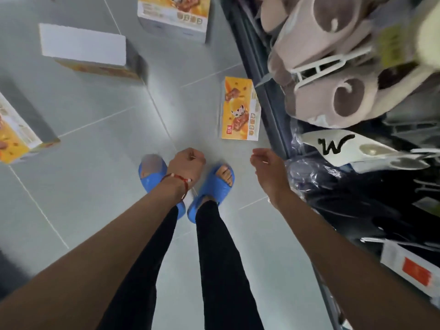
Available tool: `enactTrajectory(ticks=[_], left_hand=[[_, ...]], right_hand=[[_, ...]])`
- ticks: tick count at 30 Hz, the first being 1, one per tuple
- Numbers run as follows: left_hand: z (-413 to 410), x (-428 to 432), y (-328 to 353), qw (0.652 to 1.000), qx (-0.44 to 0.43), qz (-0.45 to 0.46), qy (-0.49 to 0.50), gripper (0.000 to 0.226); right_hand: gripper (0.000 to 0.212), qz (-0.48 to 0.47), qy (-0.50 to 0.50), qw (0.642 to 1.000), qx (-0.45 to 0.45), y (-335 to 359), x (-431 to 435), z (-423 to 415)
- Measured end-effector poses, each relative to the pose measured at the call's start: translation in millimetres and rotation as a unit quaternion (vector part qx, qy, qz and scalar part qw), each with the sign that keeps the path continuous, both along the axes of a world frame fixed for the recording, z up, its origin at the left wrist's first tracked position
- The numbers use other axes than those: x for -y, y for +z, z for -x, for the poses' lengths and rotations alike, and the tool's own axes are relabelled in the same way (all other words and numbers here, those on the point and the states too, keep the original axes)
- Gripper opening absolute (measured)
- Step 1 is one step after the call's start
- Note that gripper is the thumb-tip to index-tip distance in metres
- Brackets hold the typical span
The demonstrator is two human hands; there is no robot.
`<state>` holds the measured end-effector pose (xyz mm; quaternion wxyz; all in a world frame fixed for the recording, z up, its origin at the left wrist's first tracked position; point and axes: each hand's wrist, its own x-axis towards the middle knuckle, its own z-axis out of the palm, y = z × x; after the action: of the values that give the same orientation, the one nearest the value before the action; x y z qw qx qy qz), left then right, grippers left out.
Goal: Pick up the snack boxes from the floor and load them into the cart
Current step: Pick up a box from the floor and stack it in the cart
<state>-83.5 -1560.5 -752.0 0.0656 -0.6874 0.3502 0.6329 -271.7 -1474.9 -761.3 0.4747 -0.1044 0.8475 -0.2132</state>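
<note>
Several orange and white snack boxes lie on the grey tile floor. One box lies flat, picture side up, close to the shelf base, just beyond my right hand. Another box stands at the top, a third shows its white side at upper left, and one more sits at the left edge. My left hand hangs over my feet with fingers curled and holds nothing. My right hand hangs with loosely curled fingers, empty. No cart is in view.
A store shelf runs along the right, hung with plush slippers and packaged goods. My feet in blue slides stand on the floor between the boxes and the shelf.
</note>
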Motion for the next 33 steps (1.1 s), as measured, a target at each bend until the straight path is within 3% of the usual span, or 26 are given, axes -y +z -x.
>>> enactTrajectory(ticks=[5, 10, 15, 20, 25, 30, 33], left_hand=[[24.2, 8.9, -97.4, 0.998, -0.013, 0.016, -0.062, 0.006], [57.2, 8.7, -200.5, 0.997, -0.014, 0.043, -0.063, 0.05], [95.5, 19.9, -281.3, 0.994, -0.051, 0.08, -0.057, 0.079], [119.2, 31.3, -336.9, 0.988, -0.06, 0.135, -0.042, 0.045], [130.1, 21.9, -370.6, 0.971, -0.093, 0.215, -0.053, 0.073], [117.7, 18.9, -348.5, 0.979, -0.117, 0.165, -0.02, 0.063], [99.9, 16.0, -310.9, 0.984, -0.133, 0.121, 0.004, 0.041]], right_hand=[[0.04, -0.024, -0.03, 0.999, -0.029, -106.8, 13.0, 11.1], [0.058, -0.017, -0.043, 0.995, -0.094, -204.4, 20.8, 28.5], [0.07, 0.004, -0.033, 0.989, -0.146, -273.7, 27.9, 52.2], [0.042, 0.07, -0.027, 0.991, -0.113, -317.4, 25.7, 73.8], [0.055, 0.129, -0.065, 0.985, -0.091, -326.5, 21.7, 71.4], [0.066, 0.106, -0.06, 0.989, -0.086, -306.3, 20.9, 54.3], [0.045, 0.077, -0.046, 0.994, -0.068, -287.7, 16.5, 40.4]])
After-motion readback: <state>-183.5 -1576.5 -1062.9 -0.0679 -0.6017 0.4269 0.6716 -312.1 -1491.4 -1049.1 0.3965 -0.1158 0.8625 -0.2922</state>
